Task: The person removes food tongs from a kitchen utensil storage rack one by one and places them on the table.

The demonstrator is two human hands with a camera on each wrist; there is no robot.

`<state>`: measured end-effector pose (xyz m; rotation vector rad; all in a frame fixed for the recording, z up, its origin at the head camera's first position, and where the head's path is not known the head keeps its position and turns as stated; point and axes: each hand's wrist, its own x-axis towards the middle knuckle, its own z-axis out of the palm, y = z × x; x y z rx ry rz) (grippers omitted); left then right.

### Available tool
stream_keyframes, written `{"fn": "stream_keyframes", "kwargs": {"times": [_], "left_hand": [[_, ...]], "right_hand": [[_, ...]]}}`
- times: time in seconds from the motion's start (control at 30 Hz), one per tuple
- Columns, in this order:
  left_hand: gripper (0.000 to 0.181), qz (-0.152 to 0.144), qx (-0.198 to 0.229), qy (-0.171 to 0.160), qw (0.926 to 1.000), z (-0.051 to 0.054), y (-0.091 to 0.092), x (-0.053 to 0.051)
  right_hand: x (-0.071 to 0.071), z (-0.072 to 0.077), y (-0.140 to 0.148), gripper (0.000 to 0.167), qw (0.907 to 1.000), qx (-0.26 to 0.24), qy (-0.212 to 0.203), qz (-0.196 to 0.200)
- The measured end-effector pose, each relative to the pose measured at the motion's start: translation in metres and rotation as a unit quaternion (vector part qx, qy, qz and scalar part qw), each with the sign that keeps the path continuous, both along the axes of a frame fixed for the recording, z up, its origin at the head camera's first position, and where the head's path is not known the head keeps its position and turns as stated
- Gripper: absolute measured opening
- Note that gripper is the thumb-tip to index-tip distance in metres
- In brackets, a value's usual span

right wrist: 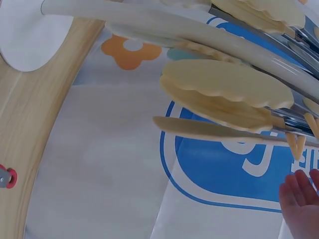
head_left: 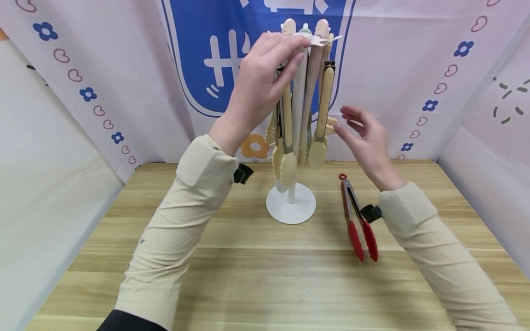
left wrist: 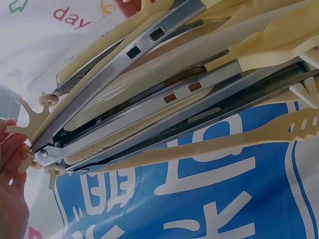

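Note:
A white rotating utensil rack [head_left: 285, 212] stands upright on a round base, hung with several cream-headed tongs [head_left: 288, 168] and other utensils. At its top, my left hand [head_left: 265, 69] pinches the hooked crown between thumb and fingers; the left wrist view shows fingertips against a forked hook [left wrist: 31, 119]. My right hand [head_left: 368, 145] is held in the air to the right of the rack, fingers loosely bent with nothing in them. Nearest to it hangs another pair of cream tongs [head_left: 326, 101], apart from the fingers. In the right wrist view a slim utensil [right wrist: 209, 130] hangs beside tongs [right wrist: 229, 82].
Red-tipped tongs [head_left: 355, 239] lie on the wooden table [head_left: 248, 276] to the right of the base, partly beneath my right wrist. A printed cloth [head_left: 385, 69] with a blue emblem hangs close behind the rack. Pale walls [head_left: 49, 174] flank the table.

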<state>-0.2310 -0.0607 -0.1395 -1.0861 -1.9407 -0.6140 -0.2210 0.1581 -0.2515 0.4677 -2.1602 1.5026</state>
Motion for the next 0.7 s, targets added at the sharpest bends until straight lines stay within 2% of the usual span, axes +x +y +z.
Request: {"fn": "stream_keyframes", "kwargs": {"times": [0.23,0.43,0.7], "left_hand": [[0.031,-0.003,0.001,0.002,1.0,-0.001,0.0,0.0],[0.031,-0.001,0.003,-0.005,1.0,-0.002,0.0,-0.001],[0.031,-0.005,0.002,0.006,1.0,-0.001,0.001,-0.002]], "right_hand": [[-0.003,-0.002,-0.009,0.05,0.9997,0.008,-0.006,0.022],[-0.007,-0.005,-0.018,0.051,0.9992,-0.007,-0.012,0.037],[-0.008,-0.005,-0.026,0.049,0.9994,-0.018,-0.019,0.023]]}}
